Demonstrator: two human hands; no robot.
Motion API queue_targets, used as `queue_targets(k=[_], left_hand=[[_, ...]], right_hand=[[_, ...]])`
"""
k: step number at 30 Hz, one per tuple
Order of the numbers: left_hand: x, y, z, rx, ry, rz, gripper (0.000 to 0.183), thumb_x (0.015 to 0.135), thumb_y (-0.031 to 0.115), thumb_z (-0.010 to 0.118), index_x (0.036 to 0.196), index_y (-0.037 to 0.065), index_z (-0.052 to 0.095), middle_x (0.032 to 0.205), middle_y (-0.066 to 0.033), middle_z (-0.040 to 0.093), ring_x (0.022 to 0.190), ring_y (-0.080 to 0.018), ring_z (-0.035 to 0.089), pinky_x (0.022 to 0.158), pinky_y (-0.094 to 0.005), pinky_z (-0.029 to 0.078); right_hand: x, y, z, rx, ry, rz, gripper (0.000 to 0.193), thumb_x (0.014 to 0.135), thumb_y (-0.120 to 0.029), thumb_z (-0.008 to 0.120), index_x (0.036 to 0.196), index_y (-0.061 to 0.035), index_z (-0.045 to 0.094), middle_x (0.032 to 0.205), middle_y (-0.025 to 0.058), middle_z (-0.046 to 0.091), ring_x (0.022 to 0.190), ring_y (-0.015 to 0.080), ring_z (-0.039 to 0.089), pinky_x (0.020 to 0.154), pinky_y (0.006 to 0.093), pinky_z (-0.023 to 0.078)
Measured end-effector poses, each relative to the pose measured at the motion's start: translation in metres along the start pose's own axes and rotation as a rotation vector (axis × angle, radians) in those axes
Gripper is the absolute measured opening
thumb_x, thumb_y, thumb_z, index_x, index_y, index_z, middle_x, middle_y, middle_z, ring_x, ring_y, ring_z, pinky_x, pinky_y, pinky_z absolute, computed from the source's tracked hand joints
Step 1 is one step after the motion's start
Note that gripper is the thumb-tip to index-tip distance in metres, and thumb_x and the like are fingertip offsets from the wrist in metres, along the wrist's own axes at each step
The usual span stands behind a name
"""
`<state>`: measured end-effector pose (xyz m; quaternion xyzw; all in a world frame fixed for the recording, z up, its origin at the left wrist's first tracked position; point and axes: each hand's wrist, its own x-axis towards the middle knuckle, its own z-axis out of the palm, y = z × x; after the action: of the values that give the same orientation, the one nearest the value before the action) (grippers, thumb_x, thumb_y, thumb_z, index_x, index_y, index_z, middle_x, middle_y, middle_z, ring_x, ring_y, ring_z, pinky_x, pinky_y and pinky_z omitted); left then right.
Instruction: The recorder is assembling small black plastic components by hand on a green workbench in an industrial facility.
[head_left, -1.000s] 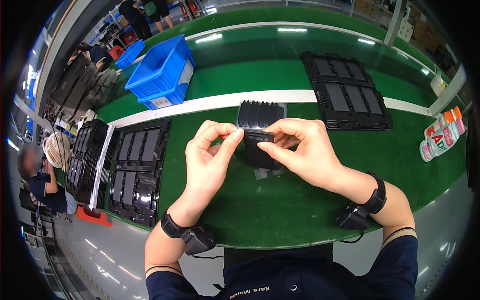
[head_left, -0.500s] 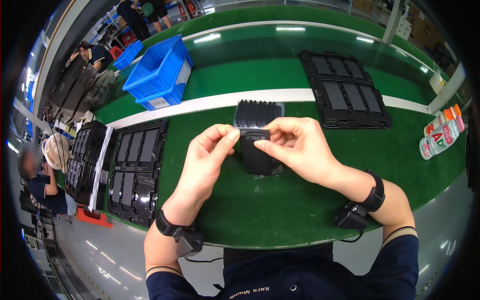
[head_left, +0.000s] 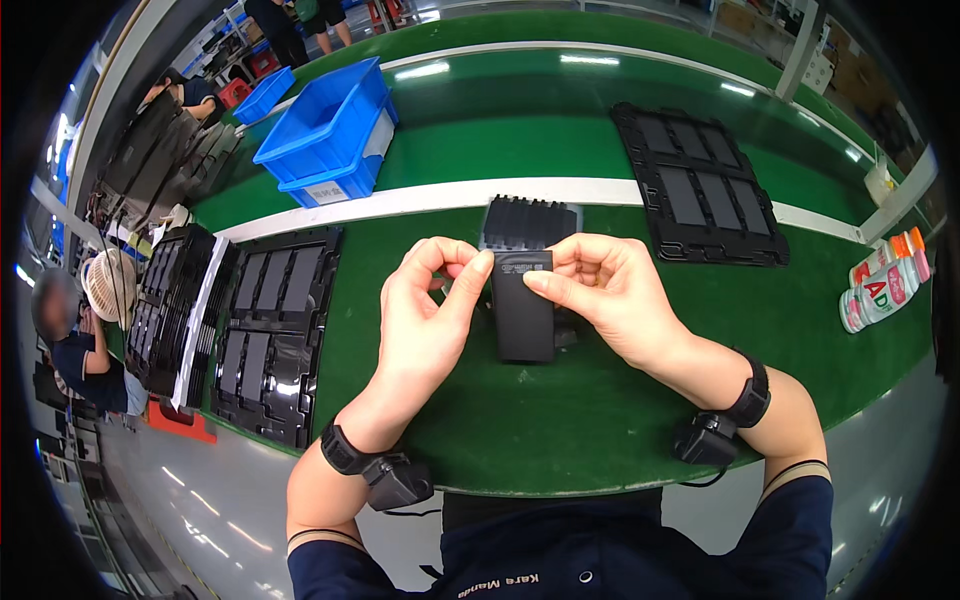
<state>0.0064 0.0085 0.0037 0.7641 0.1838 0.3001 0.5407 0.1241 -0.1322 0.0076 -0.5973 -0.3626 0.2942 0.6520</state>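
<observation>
A flat black rectangular pack (head_left: 525,318), much like a phone battery, hangs upright between my hands, small pale print along its top. My right hand (head_left: 608,290) pinches its upper right edge, with the thumb across the front and the fingers behind. At the upper left corner, my left hand (head_left: 440,290) has thumb and forefinger pressed together. Whether a thin film or tab lies in that pinch is too small to tell. Just beyond the pack, a ribbed black piece (head_left: 528,222) with several dark strips lies on the green table, partly hidden by my hands and the pack.
Stacked blue bins (head_left: 330,135) stand at the far left. A black tray (head_left: 705,185) with several flat dark pieces lies at the far right. Another filled tray (head_left: 275,330) and a tray stack (head_left: 170,310) sit left. Bottles (head_left: 888,285) stand right. A person (head_left: 85,345) sits at left.
The pack now hangs straighter, facing me more squarely. Both hands keep their pinches at its top, and my left forearm has shifted slightly right. The whole view has moved a little.
</observation>
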Motion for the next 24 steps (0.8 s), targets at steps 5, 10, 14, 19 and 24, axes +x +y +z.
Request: queue_targets(k=[5,10,14,19,24], left_hand=[[0.001,0.003,-0.005,0.012,0.016,0.025,0.015,0.083,0.016,0.063,0.080,0.002,0.058,0.075,0.0021,0.052,0.072,-0.0063,0.047,0.069,-0.0227,0.039],[0.000,0.021,-0.006,-0.383,-0.117,-0.120,0.022,0.087,0.017,0.060,0.100,0.000,0.059,0.090,-0.0005,0.059,0.084,-0.0073,0.054,0.079,-0.0225,0.043],[-0.006,0.012,0.001,-0.425,-0.281,-0.126,0.026,0.079,0.001,0.065,0.104,-0.002,0.059,0.091,-0.0088,0.065,0.079,-0.0098,0.061,0.074,-0.0228,0.052],[-0.006,0.020,0.000,-0.351,-0.335,-0.222,0.023,0.079,0.002,0.065,0.101,-0.003,0.061,0.088,-0.0073,0.065,0.076,-0.0082,0.061,0.071,-0.0214,0.051],[-0.008,0.015,-0.001,-0.342,-0.351,-0.237,0.021,0.078,0.004,0.067,0.098,-0.002,0.064,0.084,-0.0037,0.064,0.070,-0.0058,0.058,0.065,-0.0188,0.049]], right_hand=[[0.002,-0.005,-0.002,0.195,-0.047,0.052,0.014,0.080,-0.011,0.067,0.086,0.0003,0.062,0.079,0.0019,0.063,0.070,0.0046,0.057,0.066,0.0194,0.047],[0.002,-0.007,-0.008,0.218,-0.071,0.051,0.017,0.081,-0.013,0.067,0.090,0.0005,0.062,0.083,0.0034,0.064,0.075,0.0061,0.058,0.069,0.0213,0.048],[0.002,-0.007,-0.007,0.244,-0.105,0.078,0.017,0.082,-0.015,0.066,0.092,-0.0018,0.062,0.087,0.0028,0.063,0.078,0.0076,0.058,0.071,0.0231,0.048],[0.004,-0.014,-0.008,0.203,-0.089,0.096,0.020,0.082,-0.017,0.065,0.096,-0.0029,0.063,0.084,0.0010,0.062,0.080,0.0079,0.057,0.070,0.0237,0.047],[0.006,-0.013,-0.013,-0.007,-0.155,0.033,0.015,0.082,-0.016,0.065,0.088,-0.0026,0.066,0.082,0.0005,0.061,0.077,0.0062,0.054,0.067,0.0216,0.043]])
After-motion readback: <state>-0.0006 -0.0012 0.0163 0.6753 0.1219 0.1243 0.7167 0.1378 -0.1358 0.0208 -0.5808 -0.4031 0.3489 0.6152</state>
